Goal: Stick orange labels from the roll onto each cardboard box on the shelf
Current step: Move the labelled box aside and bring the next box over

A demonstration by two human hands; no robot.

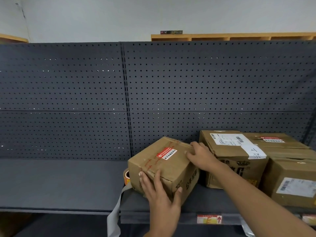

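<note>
A small cardboard box (169,168) stands tilted on the dark shelf (59,182), with an orange-red label (166,154) stuck on its top. My left hand (160,192) grips its near corner, thumb on the front face and fingers on the left side. My right hand (201,156) holds its far right top edge. The label roll (126,177) stands just left of the box, partly hidden behind it, and its grey backing strip (114,212) hangs over the shelf edge.
To the right sit a larger box (236,156) with white shipping labels and an orange label at its lower front, a box (277,141) behind it with a red label, and a third box (294,183). A perforated back panel (85,100) closes the shelf.
</note>
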